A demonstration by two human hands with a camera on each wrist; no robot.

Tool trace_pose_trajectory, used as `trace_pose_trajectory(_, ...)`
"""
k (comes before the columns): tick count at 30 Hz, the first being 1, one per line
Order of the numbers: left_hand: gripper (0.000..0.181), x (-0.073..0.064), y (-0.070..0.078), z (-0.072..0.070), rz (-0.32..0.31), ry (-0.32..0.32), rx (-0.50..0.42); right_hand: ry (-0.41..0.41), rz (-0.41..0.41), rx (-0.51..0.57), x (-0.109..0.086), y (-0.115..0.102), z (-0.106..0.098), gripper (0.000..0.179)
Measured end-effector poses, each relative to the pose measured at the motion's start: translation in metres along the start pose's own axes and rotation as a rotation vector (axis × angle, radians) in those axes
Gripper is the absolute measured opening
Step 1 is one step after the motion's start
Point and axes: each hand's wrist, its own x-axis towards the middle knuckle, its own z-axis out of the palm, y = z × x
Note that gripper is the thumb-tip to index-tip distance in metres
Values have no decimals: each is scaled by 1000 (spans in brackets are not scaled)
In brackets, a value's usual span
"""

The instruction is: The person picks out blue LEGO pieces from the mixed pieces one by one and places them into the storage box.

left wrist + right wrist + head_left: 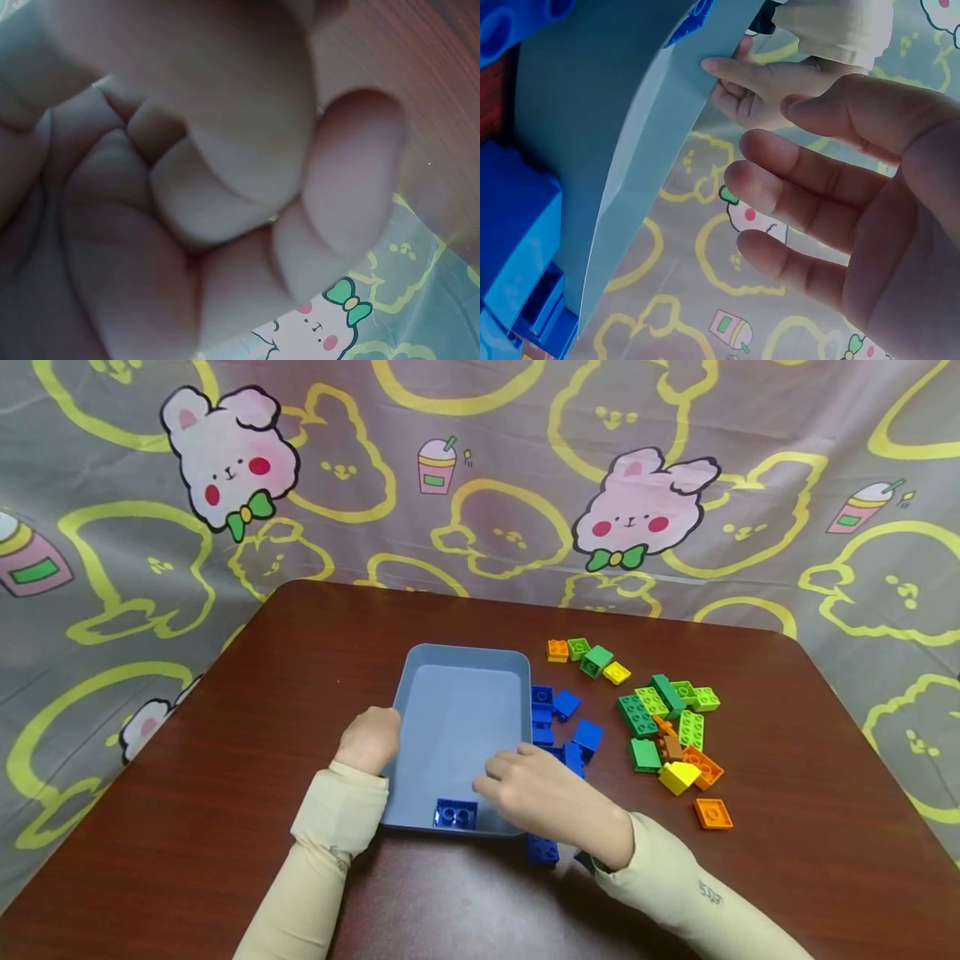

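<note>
A blue-grey tray (461,735) lies on the table with one blue building brick (455,814) against its near wall. My left hand (370,740) is at the tray's left rim with fingers curled, its thumb and index finger pinching the edge. Above the tray's near right corner hovers my right hand (525,789); in the right wrist view its fingers are spread and loosely bent, with nothing in them. Several blue bricks (587,739) lie along the tray's right side, and another blue brick (543,850) sits below the right hand.
Farther right lie loose green bricks (637,716), orange bricks (713,813) and a yellow brick (678,777). A short row with a small orange brick (557,650) is behind them. A patterned cloth (510,468) hangs beyond the brown table (322,643).
</note>
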Motion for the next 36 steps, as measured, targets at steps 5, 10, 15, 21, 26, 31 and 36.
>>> trace_pose_trajectory(5, 23, 1, -1, 1, -6, -6, -2, 38, 10, 9, -7, 0, -2, 12)
trace_pose_trajectory(10, 23, 1, 0, 0, -13, -12, 1, 63, 30, 20, -16, 1, -5, 11)
trace_pose_trajectory(15, 22, 1, 1, -1, -19, -28, 1, 61, 73, 38, -27, 3, -6, 11)
trace_pose_trajectory(21, 22, 1, 0, 0, -4, -11, 6, 49, 105, 68, -35, 2, -4, 12)
trace_pose_trajectory(26, 22, 1, 0, 0, -7, -11, 6, 34, 115, 76, -41, -2, -2, 12)
trace_pose_trajectory(31, 22, 2, 0, 0, -9, -11, 14, 26, 124, 79, -47, -4, 0, 15)
trace_pose_trajectory(36, 23, 3, 0, 1, -14, -11, 10, -23, 130, 63, -52, -5, 1, 15)
